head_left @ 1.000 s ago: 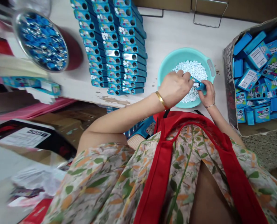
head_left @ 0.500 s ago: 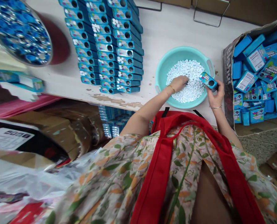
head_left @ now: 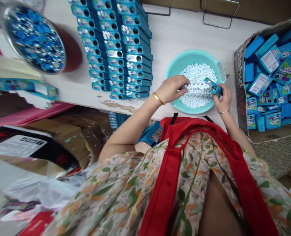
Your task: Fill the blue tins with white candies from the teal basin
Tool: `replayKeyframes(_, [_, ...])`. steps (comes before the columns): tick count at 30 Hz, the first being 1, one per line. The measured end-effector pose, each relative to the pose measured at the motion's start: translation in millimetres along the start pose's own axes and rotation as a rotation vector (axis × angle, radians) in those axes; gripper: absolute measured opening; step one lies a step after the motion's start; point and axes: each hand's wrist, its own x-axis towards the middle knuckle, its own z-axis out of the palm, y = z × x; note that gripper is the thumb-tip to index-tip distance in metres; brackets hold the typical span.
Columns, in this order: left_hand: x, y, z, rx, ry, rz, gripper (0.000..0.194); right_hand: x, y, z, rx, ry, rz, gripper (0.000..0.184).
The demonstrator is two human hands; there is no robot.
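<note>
Over the turquoise bowl (head_left: pixel 174 64), my left hand (head_left: pixel 171 88) pinches one end of what looks like a narrow scoop (head_left: pixel 196 86). A row of white candies lies along it, reaching toward the box in my other hand. Between thumb and fingers, my right hand (head_left: pixel 223 98) grips a small blue candy box (head_left: pixel 214 88) at the bowl's right side. The box is tilted, and a dark round hole shows in its end. Loose white candies (head_left: pixel 196 102) fill much of the bowl beneath both hands.
Stacked blue boxes with round holes (head_left: pixel 118 62) stand in columns left of the bowl. A carton (head_left: pixel 241 85) of jumbled blue boxes is at the right. Farther left leans a red container (head_left: pixel 73 49) full of blue and silver pieces. Wire frames (head_left: pixel 216 24) stick out at the back.
My left hand has lifted out of the candies and shifted left, bringing the narrow scoop into sight. My right hand has turned and tilted the box slightly leftward.
</note>
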Motion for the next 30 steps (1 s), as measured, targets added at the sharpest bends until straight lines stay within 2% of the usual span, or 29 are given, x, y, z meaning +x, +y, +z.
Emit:
replayKeyframes(4, [4, 41, -21.2, 0.201, -0.044, -0.043, 0.025, 2, -9, 13, 0.021, -0.055, -0.013, 0.042])
replayKeyframes(9, [7, 103, -30.5, 0.376, -0.055, -0.081, 0.030, 0, -14, 22, 0.020, -0.096, -0.025, 0.041])
replayKeyframes(12, [5, 119, -38.6, 0.430, -0.061, -0.055, 0.036, -3, -11, 24, 0.032, -0.087, -0.037, 0.042])
replayKeyframes(14, [5, 107, -42.3, 0.456, -0.062, -0.073, 0.039, -6, -7, 23, 0.046, -0.070, -0.028, 0.044])
replayKeyframes(17, [13, 52, -29.3, 0.416, -0.007, -0.178, 0.034, -8, -1, 16, 0.067, -0.040, 0.022, 0.047])
replayKeyframes(19, [22, 5, -1.6, 0.359, 0.000, -0.244, 0.028, -8, 2, 8, 0.079, -0.028, 0.061, 0.050])
replayKeyframes(21, [33, -31, 38.3, 0.303, -0.107, -0.322, 0.025, -7, 3, -1, 0.094, -0.014, 0.093, 0.052])
replayKeyframes(22, [39, -42, 59.9, 0.250, -0.138, -0.331, 0.024, -6, 3, -4, 0.102, -0.003, 0.108, 0.053])
replayKeyframes(24, [48, -52, 99.9, 0.118, -0.157, -0.315, 0.021, -4, 4, -10, 0.110, 0.021, 0.139, 0.056])
replayKeyframes(26, [52, -50, 128.3, -0.025, -0.124, -0.284, 0.019, -2, 5, -14, 0.105, 0.031, 0.169, 0.059])
replayKeyframes(28, [50, -48, 140.9, -0.156, -0.084, -0.260, 0.019, -1, 7, -16, 0.092, 0.035, 0.186, 0.061])
replayKeyframes(30, [42, -49, 138.2, -0.268, -0.043, -0.213, 0.020, 0, 8, -17, 0.079, 0.043, 0.191, 0.062])
